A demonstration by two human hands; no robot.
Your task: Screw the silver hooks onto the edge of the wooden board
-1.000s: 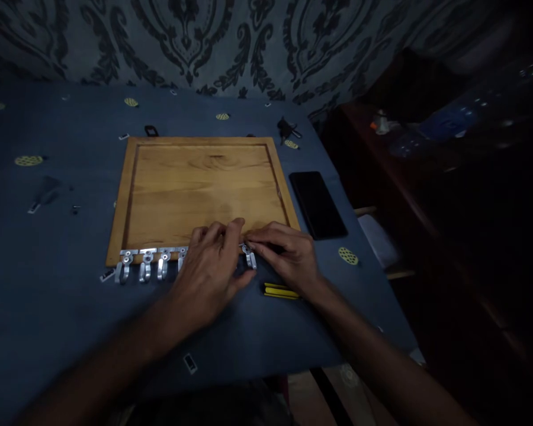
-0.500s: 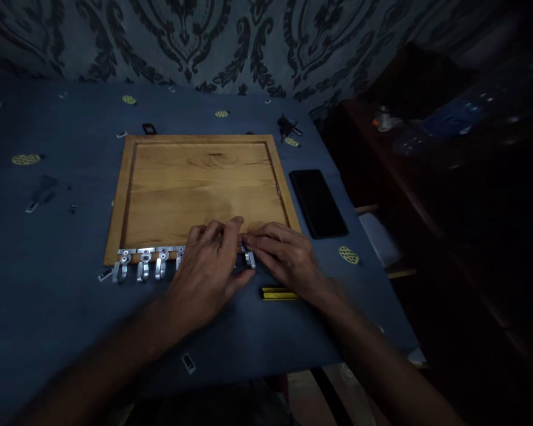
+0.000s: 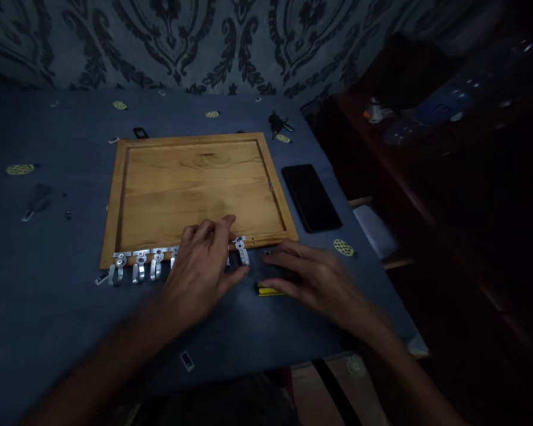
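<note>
A framed wooden board [image 3: 195, 177] lies flat on the table with a row of silver metal hooks [image 3: 119, 267] along its near edge. My left hand [image 3: 199, 260] rests over that edge, fingers spread on the wood and hiding part of the row. Its thumb reaches to the lower end of the rightmost hook [image 3: 241, 253], which sits on the edge. Two small dark holes show in the wood to the right of it. My right hand [image 3: 322, 278] is off the board, fingers apart, over a yellow-and-black tool handle [image 3: 270, 291] whose far end is hidden.
Right of the board lies a black phone [image 3: 311, 198]. Keys [image 3: 279, 123] lie beyond the far right corner. Small dark screws [image 3: 68, 214] are at the left. A plastic bottle [image 3: 444, 109] is on a dark red surface past the table's right edge.
My right hand has left the rightmost hook and moved right and down to the yellow-and-black handle, with its fingers parting. The left hand stays at the hooks. The view has shifted slightly.
</note>
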